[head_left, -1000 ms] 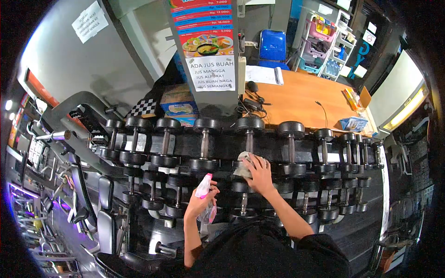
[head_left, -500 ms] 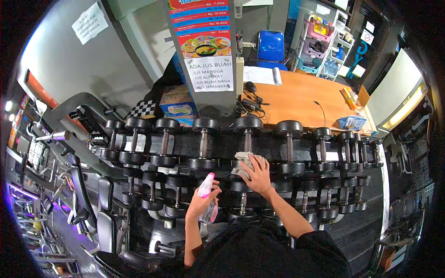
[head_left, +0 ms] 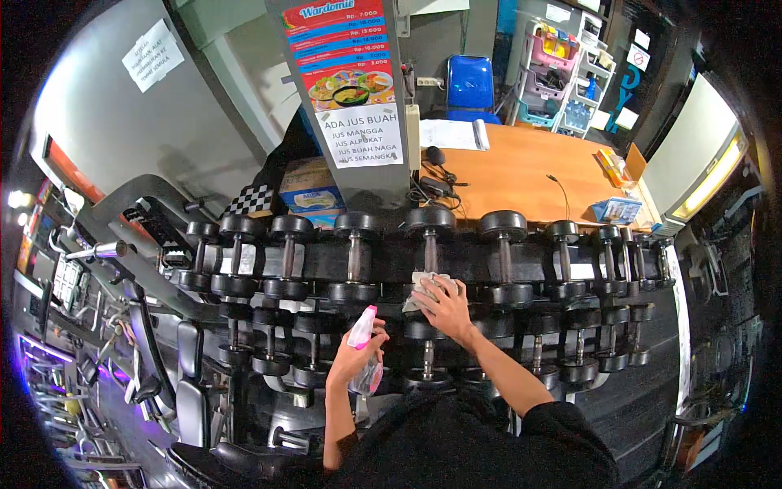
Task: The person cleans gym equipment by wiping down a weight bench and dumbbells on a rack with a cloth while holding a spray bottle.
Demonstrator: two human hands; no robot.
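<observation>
My left hand [head_left: 357, 355] is wrapped round a clear spray bottle [head_left: 368, 376] with a pink and white head, held in front of the lower row of dumbbells. Under my right hand [head_left: 446, 310] is a crumpled greyish cloth [head_left: 421, 287], pressed against the near end of a black dumbbell [head_left: 431, 222] in the upper row. That dumbbell's metal handle and far head show beyond the cloth; its near head is mostly covered. Another dumbbell [head_left: 354, 257] lies just left of it, and one more [head_left: 504, 257] to its right.
Two tiers of dumbbells run across on a black rack. Behind stands an orange-topped desk [head_left: 521, 171] with cables and an open book [head_left: 454, 134]. A grey pillar with a menu poster [head_left: 338, 57] rises at the rack's back. At left is a padded bench [head_left: 191, 407].
My right hand and the cloth have shifted slightly left on the dumbbell's near end. The left hand keeps its hold on the spray bottle. The view has turned a little.
</observation>
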